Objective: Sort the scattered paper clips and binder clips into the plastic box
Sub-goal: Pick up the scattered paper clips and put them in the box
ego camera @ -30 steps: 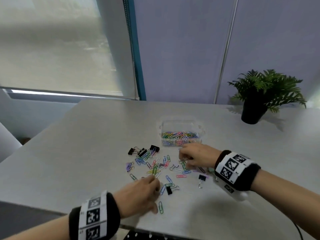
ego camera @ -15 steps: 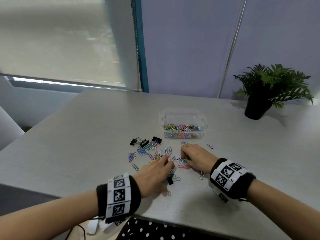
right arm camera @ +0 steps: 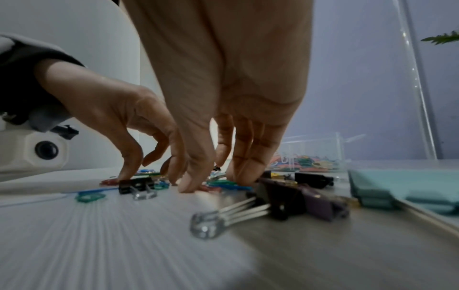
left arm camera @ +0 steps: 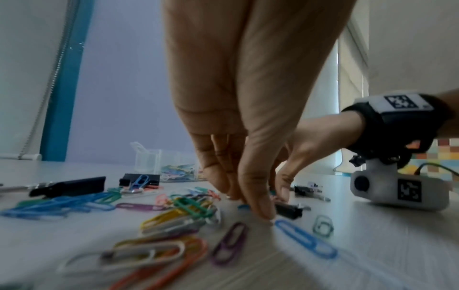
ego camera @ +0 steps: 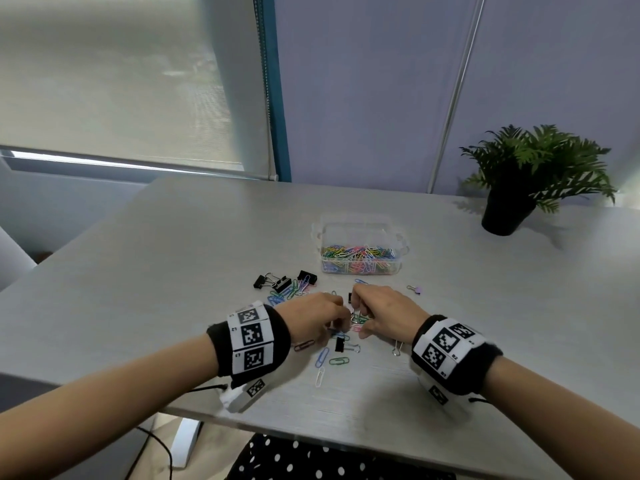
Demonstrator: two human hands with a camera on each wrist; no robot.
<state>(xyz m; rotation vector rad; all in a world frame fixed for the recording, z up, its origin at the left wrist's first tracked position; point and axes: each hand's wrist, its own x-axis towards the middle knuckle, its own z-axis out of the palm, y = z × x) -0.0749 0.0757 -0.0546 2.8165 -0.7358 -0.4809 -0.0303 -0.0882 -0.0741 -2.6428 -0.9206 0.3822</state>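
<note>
A clear plastic box [ego camera: 360, 233] holding many coloured paper clips stands mid-table, also seen in the left wrist view [left arm camera: 149, 162]. Coloured paper clips [ego camera: 298, 289] and black binder clips [ego camera: 277, 282] lie scattered in front of it. My left hand [ego camera: 334, 327] reaches down into the pile, thumb and fingers pinching at a blue paper clip [left arm camera: 244, 206] on the table. Close beside it, my right hand [ego camera: 360, 318] pinches green paper clips [ego camera: 358, 319], its thumb and fingers on the table [right arm camera: 213, 180]. A small black binder clip [ego camera: 341, 344] lies just below both hands.
A potted fern [ego camera: 509, 202] stands at the back right. A small purple binder clip [ego camera: 415, 289] lies right of my hands and a steel-handled one [ego camera: 397, 348] by my right wrist. More paper clips [ego camera: 329, 358] lie toward the near table edge [ego camera: 311, 431].
My left hand has moved forward from the near edge into the pile, ending beside my right hand. My right hand has shifted slightly toward me and its fingers have gathered onto the green clips.
</note>
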